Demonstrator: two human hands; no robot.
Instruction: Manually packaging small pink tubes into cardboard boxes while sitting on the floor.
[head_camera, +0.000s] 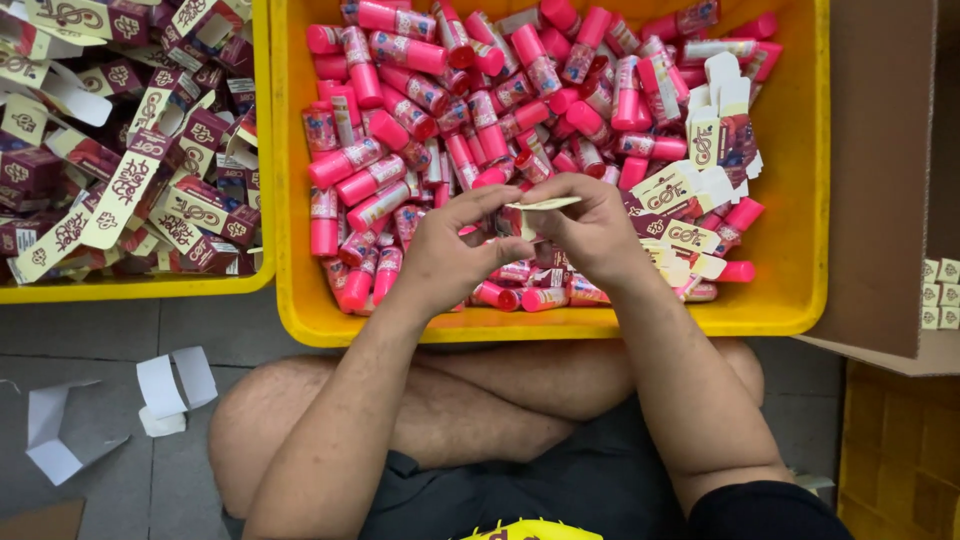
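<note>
Both my hands meet over the yellow crate (800, 200) full of several pink tubes (400, 110). My left hand (450, 250) and my right hand (590, 225) together hold a small cream and maroon carton (540, 205), its flap sticking out flat between my fingers. Whether a tube sits inside the carton is hidden by my fingers. A few folded cartons (690, 190) lie on the tubes just right of my right hand.
A second yellow crate (255, 200) at left holds several flat maroon and cream cartons (150, 170). A brown cardboard box (880, 180) stands at right with small packed cartons (940, 290) beside it. White paper scraps (175, 385) lie on the grey floor. My crossed legs sit below the crate.
</note>
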